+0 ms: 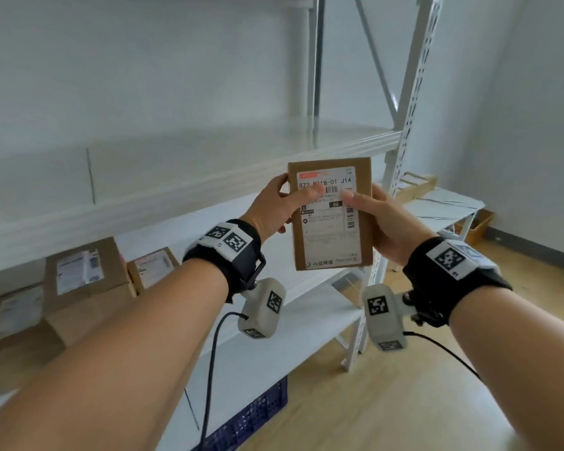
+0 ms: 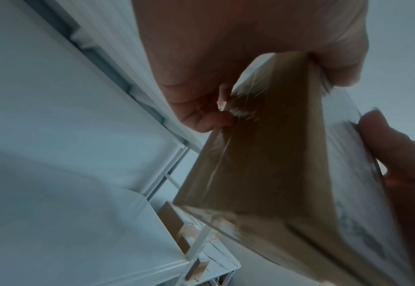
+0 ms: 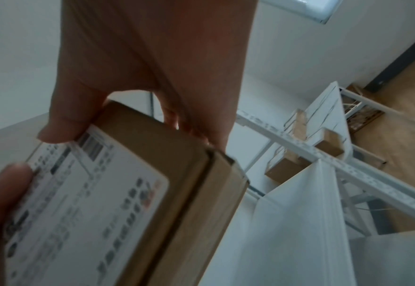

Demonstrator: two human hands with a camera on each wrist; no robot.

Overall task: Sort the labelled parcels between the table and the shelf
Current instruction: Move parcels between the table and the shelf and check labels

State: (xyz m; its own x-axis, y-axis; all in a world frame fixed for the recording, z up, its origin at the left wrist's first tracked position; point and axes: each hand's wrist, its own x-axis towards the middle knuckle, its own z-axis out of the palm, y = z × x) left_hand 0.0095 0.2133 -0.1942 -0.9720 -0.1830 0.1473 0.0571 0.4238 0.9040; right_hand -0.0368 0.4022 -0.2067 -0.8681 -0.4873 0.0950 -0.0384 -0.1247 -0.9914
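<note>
Nearest to me, along the bottom of the head view, pale wooden floor [image 1: 388, 402] runs under my forearms, and a dark blue plastic crate [image 1: 251, 418] sits low at bottom centre under the white metal shelf [image 1: 176, 203], whose boards cross the left and middle of the frame. My arms reach forward and up from the lower corners, each with a black wrist strap [image 1: 241, 252] bearing square black-and-white markers and a pale camera block hanging below it. My left hand [image 1: 274, 209] grips the left edge of a flat brown parcel [image 1: 331, 216], thumb laid across its white label and fingers behind; my right hand [image 1: 385, 222] grips the right edge the same way, thumb on the label near the barcodes. The parcel stands upright at frame centre between both hands, label facing me, in the air in front of the shelf and touching no board. In the left wrist view my fingers [image 2: 201, 116] curl onto its taped back face. Farther off at lower left, three labelled cardboard boxes [image 1: 85, 278] stand on a shelf board. Beyond the perforated upright at right, a white table [image 1: 443, 206] holds more boxes, against pale walls.
</note>
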